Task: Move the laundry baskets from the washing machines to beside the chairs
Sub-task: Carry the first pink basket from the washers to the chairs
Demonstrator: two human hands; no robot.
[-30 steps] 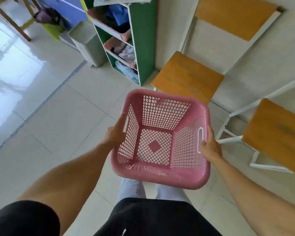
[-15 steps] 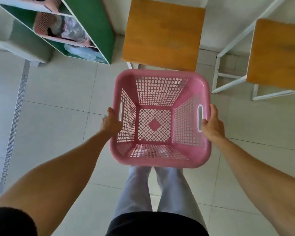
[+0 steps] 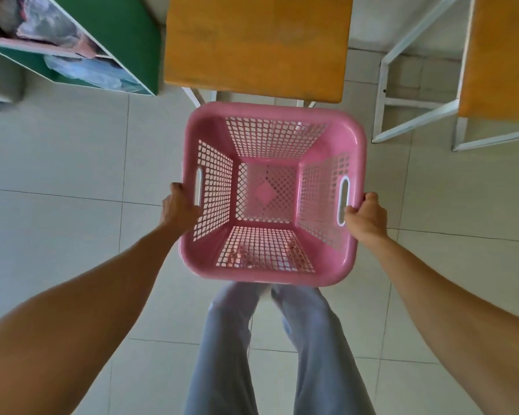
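I have the pink laundry basket point(image 3: 271, 265) gripped at both sides, my left hand point(image 3: 179, 209) wrapped over the rim just beside the left handle slot point(image 3: 198, 187) and my right hand point(image 3: 366, 220) curled over the rim at the right handle slot point(image 3: 343, 200), thumb on the inner edge. Between my two hands the basket hangs open and holds nothing, its lattice floor and walls showing the tiles through them. Whether its base touches the floor point(image 3: 57, 175) I cannot tell. Just beyond my grip, past the far rim, stands the nearer chair point(image 3: 255, 46) with its orange wooden seat, the far rim of the basket close under the seat's front edge. Off beyond my right hand is a second chair point(image 3: 498, 55), well apart from the basket, its white metal frame point(image 3: 402, 55) in the gap between the two seats. Beyond my left hand a green shelf unit point(image 3: 126, 37) holds bundled cloth point(image 3: 87, 70). On the near side of my grip, under the basket's near rim, are my legs in light grey trousers point(image 3: 312, 354)
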